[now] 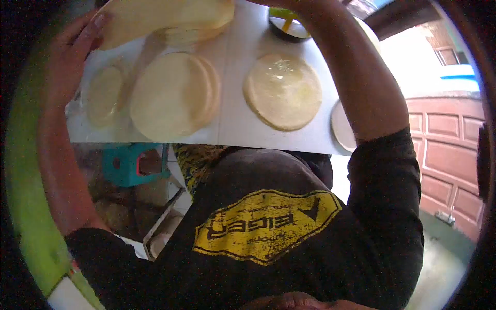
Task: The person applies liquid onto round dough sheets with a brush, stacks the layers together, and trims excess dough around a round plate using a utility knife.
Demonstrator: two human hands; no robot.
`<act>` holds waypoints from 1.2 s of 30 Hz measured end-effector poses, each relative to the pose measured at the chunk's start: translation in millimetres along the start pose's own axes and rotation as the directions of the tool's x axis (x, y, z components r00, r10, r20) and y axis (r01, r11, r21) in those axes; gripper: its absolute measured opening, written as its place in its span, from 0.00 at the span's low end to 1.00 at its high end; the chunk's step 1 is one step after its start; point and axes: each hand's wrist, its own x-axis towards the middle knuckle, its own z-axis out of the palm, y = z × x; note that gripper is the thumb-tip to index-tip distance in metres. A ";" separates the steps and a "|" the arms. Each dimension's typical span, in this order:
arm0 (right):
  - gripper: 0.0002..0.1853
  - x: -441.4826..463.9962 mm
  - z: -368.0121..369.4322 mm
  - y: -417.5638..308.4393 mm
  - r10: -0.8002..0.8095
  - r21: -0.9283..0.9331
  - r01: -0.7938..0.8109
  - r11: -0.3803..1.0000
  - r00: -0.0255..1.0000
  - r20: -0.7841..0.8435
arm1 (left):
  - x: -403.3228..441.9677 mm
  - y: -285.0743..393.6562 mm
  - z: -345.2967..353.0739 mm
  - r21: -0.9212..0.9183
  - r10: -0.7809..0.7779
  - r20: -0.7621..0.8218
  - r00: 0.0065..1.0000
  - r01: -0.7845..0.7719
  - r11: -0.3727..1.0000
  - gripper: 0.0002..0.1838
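Observation:
At the upper left, my left hand (80, 41) grips the edge of a large, pale, thin dough sheet (165, 15), its thumb over the edge. The sheet looks blurred and runs past the top of the view. Below it lies a stack of flat dough rounds (168, 98). My right arm reaches up to the top edge, where my right hand (279, 2) is mostly cut off and its fingers are hidden. Nearby stands a dark-rimmed bowl (292, 32) with something green and yellow in it. A shiny dough round (283, 92) rests nearer to me.
The white table (232, 124) ends just ahead of my body. A smaller pale oval (106, 95) lies at its left and another round piece (342, 126) at its right edge. Under the table is a teal stool (126, 168); a brown panelled door (439, 121) stands to the right.

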 end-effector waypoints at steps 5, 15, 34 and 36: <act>0.21 -56.5 -42.4 36.0 0.154 -0.244 -0.158 0.957 0.987 -0.036 | 13.8 32.7 82.3 -0.559 0.219 0.175 0.960 -0.086 0.825 0.18; 0.13 -192.5 -44.7 100.8 0.497 -0.273 -0.500 0.822 0.864 -0.084 | -37.3 110.2 196.9 -0.384 0.611 0.128 0.782 -0.529 0.757 0.14; 0.11 -317.7 73.6 100.4 0.220 -0.292 -0.199 0.936 0.975 0.042 | -138.3 29.8 301.6 -0.343 0.754 0.127 0.644 -0.685 0.643 0.14; 0.11 -317.4 72.9 98.7 0.215 -0.286 -0.194 0.938 0.975 0.045 | -136.9 23.8 307.5 -0.351 0.761 0.116 0.638 -0.691 0.632 0.14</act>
